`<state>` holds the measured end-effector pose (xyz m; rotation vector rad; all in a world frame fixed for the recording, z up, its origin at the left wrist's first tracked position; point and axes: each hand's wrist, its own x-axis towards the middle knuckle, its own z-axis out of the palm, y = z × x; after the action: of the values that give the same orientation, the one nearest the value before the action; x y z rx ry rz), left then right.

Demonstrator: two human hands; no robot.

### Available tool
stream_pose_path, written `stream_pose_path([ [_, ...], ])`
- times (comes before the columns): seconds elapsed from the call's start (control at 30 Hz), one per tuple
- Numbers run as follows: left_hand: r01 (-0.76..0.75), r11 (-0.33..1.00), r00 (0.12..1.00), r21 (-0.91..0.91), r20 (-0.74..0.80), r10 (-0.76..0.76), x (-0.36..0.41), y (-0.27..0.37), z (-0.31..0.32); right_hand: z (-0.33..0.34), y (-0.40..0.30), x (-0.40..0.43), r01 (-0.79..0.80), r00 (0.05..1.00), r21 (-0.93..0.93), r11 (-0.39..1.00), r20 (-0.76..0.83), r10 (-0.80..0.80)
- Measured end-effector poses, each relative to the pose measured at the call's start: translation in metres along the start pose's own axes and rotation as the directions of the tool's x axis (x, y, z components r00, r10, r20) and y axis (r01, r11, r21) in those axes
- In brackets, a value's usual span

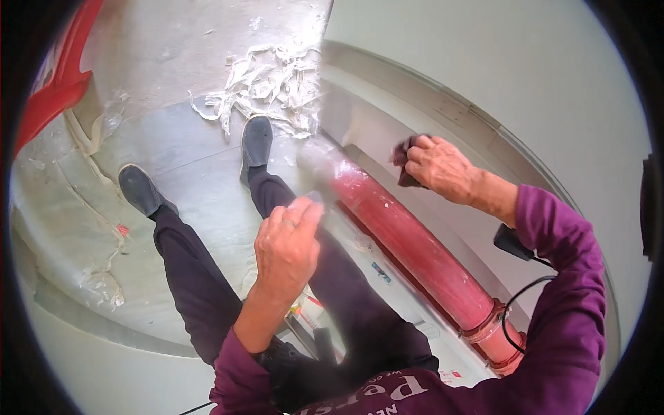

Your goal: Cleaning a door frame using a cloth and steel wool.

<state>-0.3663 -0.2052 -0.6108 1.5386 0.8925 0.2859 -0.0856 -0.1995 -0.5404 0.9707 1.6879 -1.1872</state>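
My right hand [447, 168] grips a crumpled dark maroon cloth [407, 161], held above the pale wall side of a red pipe [410, 228]. The pipe runs diagonally from near the floor corner to a grooved coupling [485, 327] at lower right. My left hand [288, 249] is in front of my leg, left of the pipe, its fingers curled together. A small greyish translucent piece [315, 196] shows at its fingertips; what it is stays unclear.
White torn strips [280, 78] lie heaped on the floor [192, 145] beyond my shoes [257, 137]. A red plastic object [65, 85] stands at upper left. A black cable [519, 290] hangs by my right arm. Beside the pipe is a pale wall [467, 67].
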Motion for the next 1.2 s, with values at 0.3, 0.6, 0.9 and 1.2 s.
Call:
stream_pose_path([
  [0.3, 0.023, 1.000, 0.998, -0.010, -0.059, -0.024, -0.005, -0.006, -0.004, 0.028, 0.059, 0.048, -0.049, 0.983, -0.218, 0.975, -0.185, 0.008],
  [0.6, 0.044, 0.997, 0.997, 0.066, 0.059, -0.048, -0.010, -0.015, -0.004, 0.047, 0.056, 0.064, -0.252, 0.938, -0.213, 0.944, -0.295, 0.184],
  [0.9, 0.091, 0.985, 0.987, 0.149, 0.115, -0.108, -0.079, 0.026, -0.046, -0.006, -0.033, -0.145, -0.366, 0.805, 0.029, 0.930, -0.492, 0.332],
  [1.2, -0.203, 0.907, 0.978, 0.369, 0.129, 0.167, -0.067, 0.139, -0.147, -0.031, -0.109, -0.346, -0.475, 0.587, 0.040, 0.879, -0.730, 0.351],
])
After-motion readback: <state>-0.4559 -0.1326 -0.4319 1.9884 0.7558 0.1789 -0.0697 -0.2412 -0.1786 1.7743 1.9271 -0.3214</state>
